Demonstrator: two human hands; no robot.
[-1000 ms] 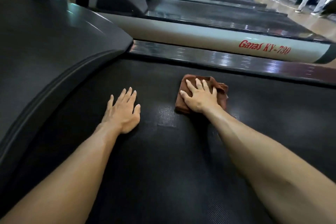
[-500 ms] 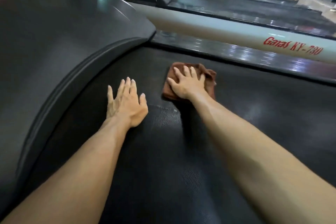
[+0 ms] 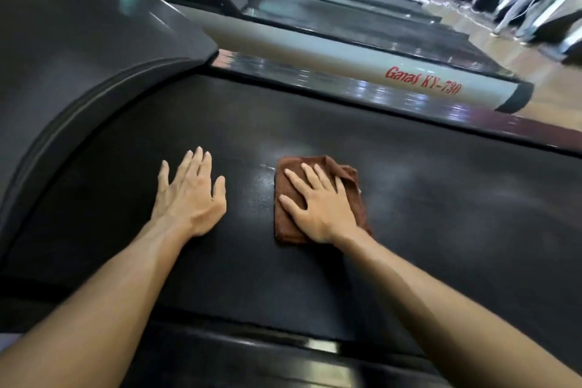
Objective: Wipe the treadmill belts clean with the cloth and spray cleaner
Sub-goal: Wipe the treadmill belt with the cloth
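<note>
Gym floor stretches off to the far right, tan and glossy, with blurred dark machines standing along it. Black treadmill belt (image 3: 409,198) fills most of what I see, running from near left to far right, with a faint pale sheen on it just far of the cloth. At the left a dark grey motor cover (image 3: 78,57) curves up over the belt's end. Beyond the belt's far edge lies a shiny dark footrail (image 3: 315,75), and past that a pale grey side rail (image 3: 315,50) printed in red "Ganas KY-730". More treadmills line up behind it, going blurry toward the far end. A glossy black footrail (image 3: 283,353) also runs along the near edge, between my forearms.

My right hand (image 3: 318,208) lies flat on the brown cloth (image 3: 283,224), fingers straight and a little spread, pressing it onto the belt; the grip is apart, not clamped. The cloth is folded into a rough rectangle near the middle of the belt, its far right corner bunched up past my fingertips.

My left hand (image 3: 189,195) rests palm down on the bare belt just left of the cloth, apart from it, fingers straight and close together, thumb out to the right.
</note>
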